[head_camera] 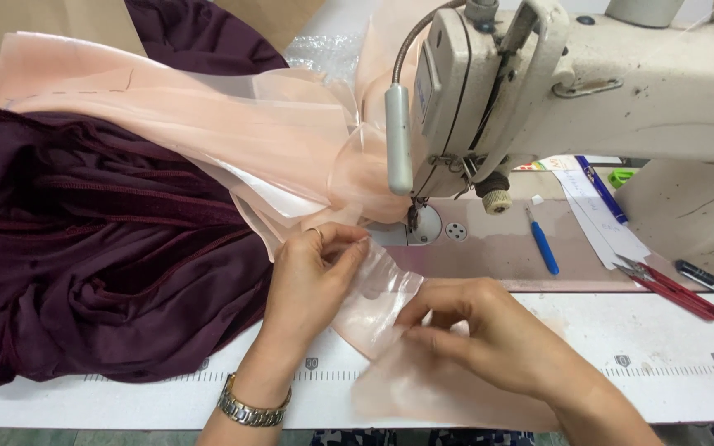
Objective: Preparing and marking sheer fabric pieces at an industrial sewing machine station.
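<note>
Pinching a strip of sheer peach fabric (pixel 378 301) between thumb and fingertips, my right hand (pixel 489 334) grips it near the front edge of the table (pixel 687 347). My left hand (pixel 311 277) presses flat on the same strip just behind, fingers together, a metal watch (pixel 251 406) on the wrist. From my hands the fabric runs up to the needle plate (pixel 423 227) of the cream sewing machine (pixel 588 83) and billows off toward the back left corner. A heap of dark plum cloth (pixel 101 264) covers the left side of the table. Toward the right edge lie a blue seam ripper (pixel 544 246), red thread snips (pixel 671 287) and a white paper strip (pixel 601 219)
</note>
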